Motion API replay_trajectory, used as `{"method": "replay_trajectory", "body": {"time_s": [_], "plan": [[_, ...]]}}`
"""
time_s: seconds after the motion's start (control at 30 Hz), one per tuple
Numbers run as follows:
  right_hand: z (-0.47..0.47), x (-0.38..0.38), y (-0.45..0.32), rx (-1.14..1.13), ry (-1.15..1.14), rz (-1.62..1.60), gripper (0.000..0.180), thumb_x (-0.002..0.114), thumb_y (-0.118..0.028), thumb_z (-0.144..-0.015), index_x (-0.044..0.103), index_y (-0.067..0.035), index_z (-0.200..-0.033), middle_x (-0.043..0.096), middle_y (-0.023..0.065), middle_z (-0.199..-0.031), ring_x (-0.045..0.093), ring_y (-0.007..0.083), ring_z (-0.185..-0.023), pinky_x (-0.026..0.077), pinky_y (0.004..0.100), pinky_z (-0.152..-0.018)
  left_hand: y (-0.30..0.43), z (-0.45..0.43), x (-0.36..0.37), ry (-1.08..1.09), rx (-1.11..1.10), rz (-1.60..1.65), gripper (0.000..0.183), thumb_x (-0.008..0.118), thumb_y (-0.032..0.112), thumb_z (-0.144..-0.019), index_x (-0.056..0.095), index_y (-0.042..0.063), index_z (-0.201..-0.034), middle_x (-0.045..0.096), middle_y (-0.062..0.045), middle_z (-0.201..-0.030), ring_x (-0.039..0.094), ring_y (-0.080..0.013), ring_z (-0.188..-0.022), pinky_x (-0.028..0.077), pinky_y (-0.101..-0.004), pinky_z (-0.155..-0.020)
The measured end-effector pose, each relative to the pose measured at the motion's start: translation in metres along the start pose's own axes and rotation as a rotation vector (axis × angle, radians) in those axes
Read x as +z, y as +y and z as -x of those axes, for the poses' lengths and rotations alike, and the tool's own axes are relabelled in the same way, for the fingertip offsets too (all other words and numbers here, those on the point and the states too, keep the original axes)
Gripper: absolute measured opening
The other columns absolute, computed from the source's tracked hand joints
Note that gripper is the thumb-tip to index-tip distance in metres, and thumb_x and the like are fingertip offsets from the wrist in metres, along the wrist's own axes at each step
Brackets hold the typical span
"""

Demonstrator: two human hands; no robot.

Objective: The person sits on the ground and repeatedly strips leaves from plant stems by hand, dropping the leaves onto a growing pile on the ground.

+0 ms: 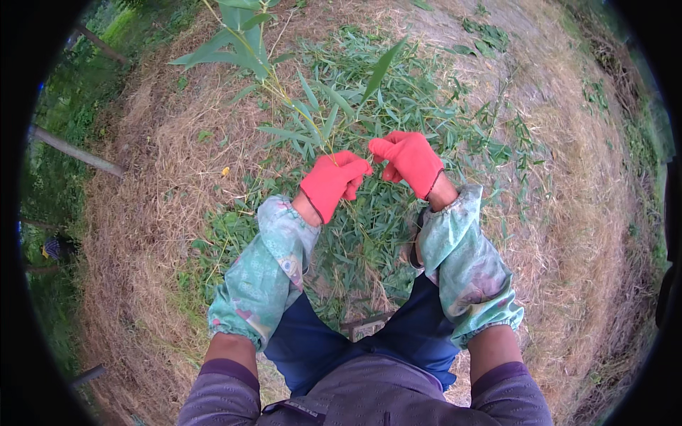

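Observation:
My left hand [337,180], in a red glove, grips the lower end of a thin, leafy bamboo branch [287,98]. The branch slants up and away to the left, its long green leaves spreading past the top of the picture. Close beside it, my right hand [409,161] has curled fingers in a matching red glove. Whether its fingertips pinch a leaf or thin twig is too small to tell. Under both hands lies a loose heap of cut bamboo leaves and twigs [362,213]. Patterned green sleeve covers wrap both forearms.
Dry straw-like grass [154,223] covers the ground around the leaf heap. A low seat or frame [367,324] shows between my legs. Slim tree trunks [80,152] and green undergrowth stand at the left. More cut leaves [487,37] lie at the far right.

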State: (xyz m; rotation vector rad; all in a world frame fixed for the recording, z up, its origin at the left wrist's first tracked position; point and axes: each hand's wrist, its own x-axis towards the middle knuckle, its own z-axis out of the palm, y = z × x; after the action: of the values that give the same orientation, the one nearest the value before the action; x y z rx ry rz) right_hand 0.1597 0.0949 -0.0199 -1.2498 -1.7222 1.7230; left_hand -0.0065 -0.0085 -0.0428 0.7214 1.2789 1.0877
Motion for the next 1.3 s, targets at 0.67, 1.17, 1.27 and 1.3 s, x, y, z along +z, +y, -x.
{"method": "replay_trajectory", "body": {"time_s": [0.67, 1.17, 1.27, 1.3], "plan": [[-0.005, -0.004, 0.007, -0.215, 0.137, 0.923, 0.018, 0.066, -0.022, -0.087, 0.068, -0.004, -0.087, 0.069, 0.0225, -0.092, 0.066, 0.0409, -0.092, 0.052, 0.0475, -0.080, 0.005, 0.006, 0.000, -0.019, -0.016, 0.128, 0.021, 0.063, 0.023, -0.093, 0.066, 0.003, -0.093, 0.054, 0.002, -0.065, 0.048, -0.0076, -0.053, 0.039, -0.0251, -0.049], [0.013, 0.103, 0.040, 0.036, -0.449, -0.212, 0.029, 0.063, -0.020, -0.096, 0.055, -0.002, -0.118, 0.068, 0.0087, -0.081, 0.065, 0.0194, -0.057, 0.053, 0.0301, -0.049, 0.042, 0.018, -0.034, 0.003, 0.199, -0.029, 0.028, 0.062, 0.026, -0.092, 0.065, 0.000, -0.102, 0.066, -0.008, -0.077, 0.064, -0.0166, -0.062, 0.054, -0.0317, -0.053], [0.008, 0.111, 0.066, 0.094, -0.509, -0.282, 0.027, 0.061, -0.019, -0.099, 0.060, 0.003, -0.112, 0.070, 0.0106, -0.080, 0.066, 0.0193, -0.056, 0.055, 0.0319, -0.050, 0.043, 0.012, -0.045, 0.153, 0.158, -0.162, 0.026, 0.060, 0.022, -0.091, 0.065, -0.002, -0.097, 0.068, -0.012, -0.082, 0.069, -0.0208, -0.065, 0.054, -0.0331, -0.049], [0.007, 0.113, 0.076, 0.148, -0.548, -0.274, 0.026, 0.061, -0.019, -0.099, 0.061, 0.005, -0.111, 0.070, 0.0108, -0.079, 0.066, 0.0193, -0.056, 0.055, 0.0324, -0.051, 0.037, 0.009, -0.049, 0.163, 0.196, -0.102, 0.026, 0.059, 0.021, -0.091, 0.065, -0.003, -0.096, 0.068, -0.012, -0.080, 0.068, -0.0208, -0.064, 0.054, -0.0332, -0.048]]}}
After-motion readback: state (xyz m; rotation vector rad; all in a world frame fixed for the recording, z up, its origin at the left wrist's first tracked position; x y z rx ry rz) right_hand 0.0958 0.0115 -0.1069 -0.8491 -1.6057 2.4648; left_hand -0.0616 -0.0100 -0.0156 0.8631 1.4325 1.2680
